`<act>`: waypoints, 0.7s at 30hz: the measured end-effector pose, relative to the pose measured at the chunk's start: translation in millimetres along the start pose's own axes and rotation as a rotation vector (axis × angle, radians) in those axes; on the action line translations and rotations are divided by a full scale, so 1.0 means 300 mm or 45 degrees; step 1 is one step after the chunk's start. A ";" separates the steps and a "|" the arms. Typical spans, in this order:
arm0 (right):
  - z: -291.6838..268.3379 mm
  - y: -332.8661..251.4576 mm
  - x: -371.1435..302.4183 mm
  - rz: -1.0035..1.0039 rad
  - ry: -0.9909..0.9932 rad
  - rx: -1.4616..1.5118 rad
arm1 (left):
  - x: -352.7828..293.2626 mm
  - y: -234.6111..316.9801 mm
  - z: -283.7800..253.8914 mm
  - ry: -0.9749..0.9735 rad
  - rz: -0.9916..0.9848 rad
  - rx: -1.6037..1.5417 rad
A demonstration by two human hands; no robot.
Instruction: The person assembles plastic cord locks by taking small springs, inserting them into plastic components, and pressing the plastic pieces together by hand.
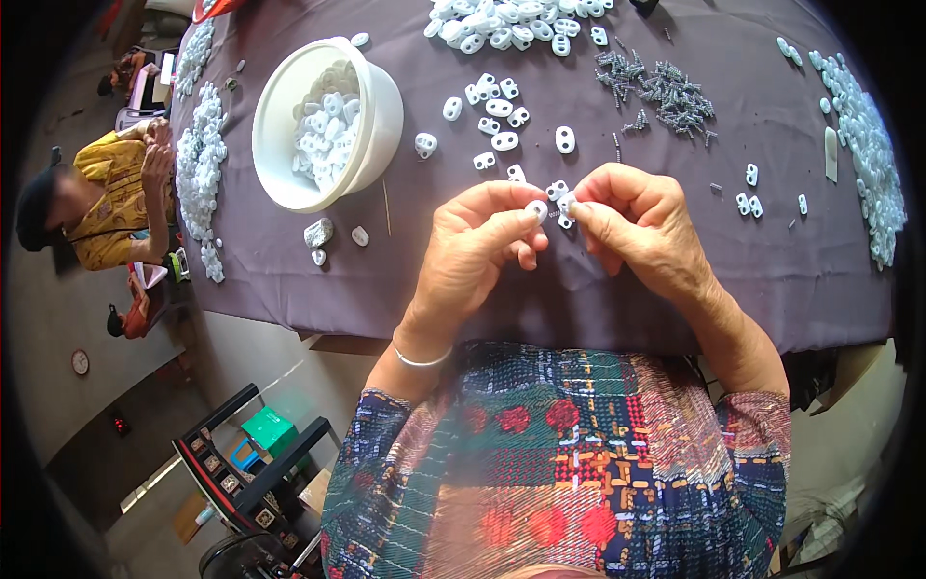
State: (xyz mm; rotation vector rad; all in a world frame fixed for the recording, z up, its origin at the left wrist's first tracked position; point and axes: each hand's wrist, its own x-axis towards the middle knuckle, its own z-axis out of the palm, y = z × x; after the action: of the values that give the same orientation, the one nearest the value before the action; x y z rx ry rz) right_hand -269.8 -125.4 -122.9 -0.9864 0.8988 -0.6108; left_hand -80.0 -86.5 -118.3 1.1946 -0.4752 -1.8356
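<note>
My left hand (468, 246) pinches a small white oval plastic cord lock part (537, 209) between thumb and forefinger. Close beside it, my right hand (648, 230) grips another white cord lock piece (567, 205) at its fingertips. A tiny metal spring (554, 213) shows in the narrow gap between the two pieces; which hand holds it I cannot tell. Just beyond my fingertips, more two-holed white pieces (504, 141) lie loose on the dark tablecloth (424, 87). Farther right is a heap of small metal springs (675, 96).
A white plastic tub (384, 125) partly filled with white pieces stands left of my hands. Larger heaps of white pieces lie at the far edge (502, 24), the left (201, 150) and the right (868, 159). A thin stick (388, 207) rests near the tub. Someone in a yellow top (116, 188) sits at left.
</note>
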 end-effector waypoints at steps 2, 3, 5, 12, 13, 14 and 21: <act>-0.003 -0.001 0.002 0.000 0.003 -0.009 | 0.005 -0.006 -0.001 -0.014 0.054 0.054; -0.003 -0.002 0.002 0.004 -0.009 0.001 | 0.002 -0.006 0.004 -0.012 0.055 0.055; -0.003 -0.006 0.000 0.009 -0.021 0.010 | -0.005 -0.004 0.016 0.032 0.091 0.115; 0.003 -0.003 -0.004 -0.027 0.048 0.011 | -0.006 -0.009 -0.006 0.028 -0.030 -0.132; 0.005 0.000 -0.004 -0.038 0.060 -0.008 | -0.005 -0.010 0.001 0.036 -0.013 -0.149; 0.005 0.003 -0.005 -0.035 0.063 -0.007 | -0.004 -0.012 0.004 0.045 0.004 -0.166; -0.004 -0.002 -0.001 -0.027 0.057 -0.044 | 0.002 -0.025 0.003 -0.031 0.019 -0.207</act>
State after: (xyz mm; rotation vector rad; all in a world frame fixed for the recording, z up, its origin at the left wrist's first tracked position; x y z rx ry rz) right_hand -271.2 -125.8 -122.7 -1.0176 0.9424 -0.6391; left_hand -84.2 -82.9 -123.5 1.0571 -0.3400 -1.8403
